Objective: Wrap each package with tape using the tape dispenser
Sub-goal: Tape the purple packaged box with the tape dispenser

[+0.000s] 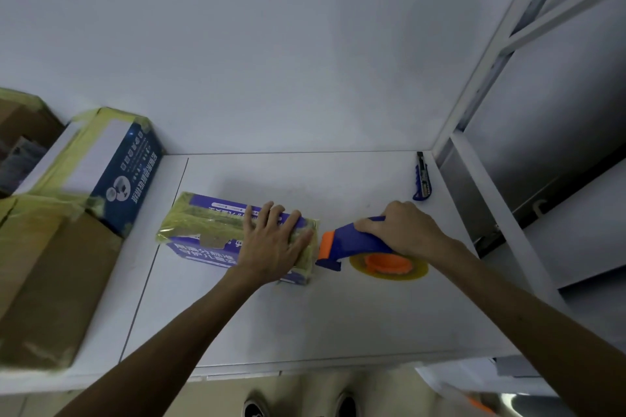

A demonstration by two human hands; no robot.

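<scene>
Package of purple cardboard [206,223], yellow-taped, lies on the white bench [305,315], long axis left-right. Your left hand [271,242] presses flat on its right end; your right hand [401,230] grips the blue-and-orange plastic tape dispenser [342,240] just beside that end.

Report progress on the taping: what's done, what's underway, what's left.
Done: the blue-and-white box at left already wears yellowish tape bands. Underway: the left hand presses flat on the purple package, partly taped, while the right hand grips the tape dispenser at its right end. Left: finishing this package; no untaped package is in view.
</scene>
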